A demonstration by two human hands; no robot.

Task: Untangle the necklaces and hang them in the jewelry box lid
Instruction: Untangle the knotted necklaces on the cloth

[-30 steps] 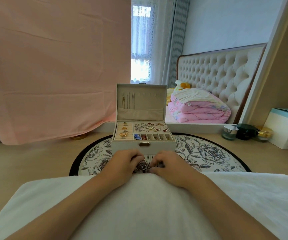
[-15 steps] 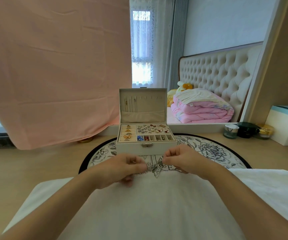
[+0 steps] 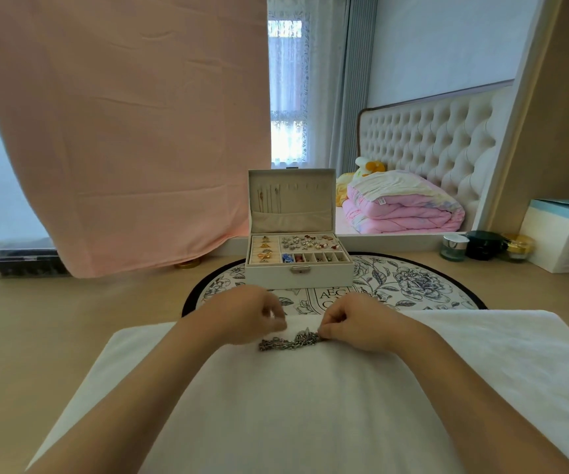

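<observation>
moved: since half a second back your two hands have dropped from up in front of the box down to the towel. The tangled clump of silver metal necklace chains isn't bunched in the air between them anymore, it's lying drawn out in a short line.
right hand: fingers curled in tight, pinching the right end of the clump.
left hand: fingers curled close above the left end, bit blurry. Honestly can't tell if you've got a strand or are just hovering.
where the chains are: on the far edge of the white terry towel, between your hands, on the near side of the box and not touching it.
box: the cream rectangular jewelry box sits open on the round black-rimmed floral mat on the pale wood worktop. Its upright lid already has a few chains hanging at the left, and the hooks further right look free.
step: I'd say early untangling, nothing separated from this clump yet.
next: probably you'll want one loose end found and teased out slowly while the other hand pins the rest. Yanking would likely just tighten the knot.
</observation>
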